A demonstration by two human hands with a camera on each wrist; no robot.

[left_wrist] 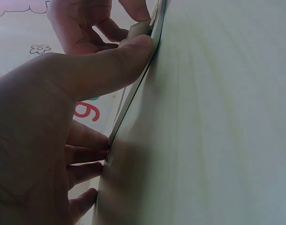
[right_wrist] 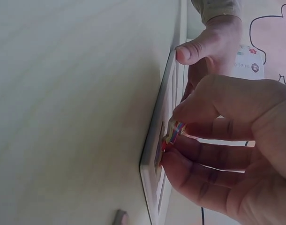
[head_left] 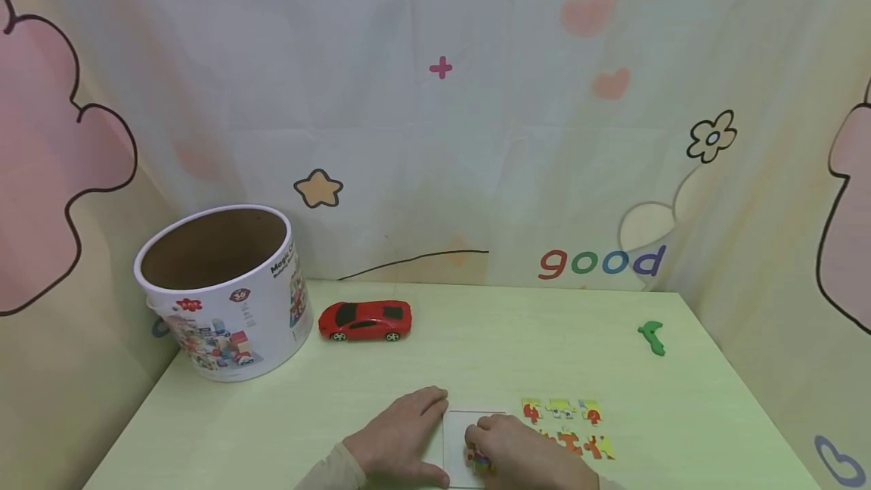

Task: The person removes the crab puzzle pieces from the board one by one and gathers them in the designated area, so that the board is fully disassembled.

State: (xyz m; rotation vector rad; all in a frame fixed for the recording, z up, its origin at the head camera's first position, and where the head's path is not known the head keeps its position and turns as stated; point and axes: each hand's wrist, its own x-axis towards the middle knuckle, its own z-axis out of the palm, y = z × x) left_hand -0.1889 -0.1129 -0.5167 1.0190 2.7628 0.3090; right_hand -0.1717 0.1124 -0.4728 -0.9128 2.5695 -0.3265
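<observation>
A white puzzle tray (head_left: pixel 457 429) with a thin raised rim lies on the table near its front edge. My left hand (head_left: pixel 401 437) rests along the tray's left side, its thumb and fingertips touching the rim. Over the tray, my right hand (head_left: pixel 527 452) pinches a small multicoloured puzzle piece (right_wrist: pixel 175 132) between thumb and fingers, low against the tray's surface. The fingers partly cover the piece. Just right of that hand lie several loose puzzle pieces (head_left: pixel 561 408) in yellow and red, laid out in two rows; the right hand hides part of the lower row.
Behind, on the left, stands a large white bucket (head_left: pixel 231 324) with printed sides. Beside it is a red toy car (head_left: pixel 365 321). A small green curved object (head_left: pixel 653 338) lies at the far right of the table (head_left: pixel 490 346). A patterned curtain (head_left: pixel 435 142) hangs behind.
</observation>
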